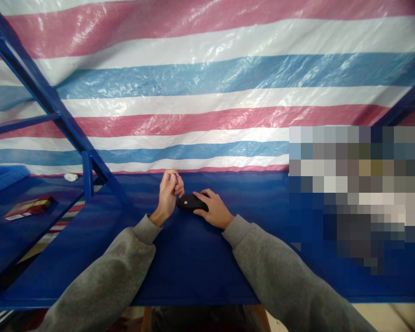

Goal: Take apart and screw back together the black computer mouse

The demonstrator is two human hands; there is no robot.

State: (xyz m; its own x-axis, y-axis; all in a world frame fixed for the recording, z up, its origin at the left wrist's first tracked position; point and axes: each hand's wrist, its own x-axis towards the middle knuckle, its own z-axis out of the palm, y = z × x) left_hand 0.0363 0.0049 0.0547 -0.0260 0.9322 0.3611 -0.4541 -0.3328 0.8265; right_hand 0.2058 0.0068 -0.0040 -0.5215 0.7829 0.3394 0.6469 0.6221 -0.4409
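Observation:
A black computer mouse (190,202) lies on the blue tabletop (193,258), near the table's far edge. My right hand (214,210) rests over the mouse from the right, with its fingers across the mouse's top and side. My left hand (168,193) stands raised on its wrist just left of the mouse, with its fingers curled and the fingertips pressed together. It does not touch the mouse. If it pinches anything small, the fingers hide it. Grey sweatshirt sleeves cover both forearms.
A striped red, white and blue tarpaulin (193,101) hangs behind the table. Blue metal frame bars (51,106) slant across the left. A lower blue shelf (31,226) there holds a red box (29,208). A white scrap (71,177) lies farther back. A pixelated patch (356,198) hides the right side.

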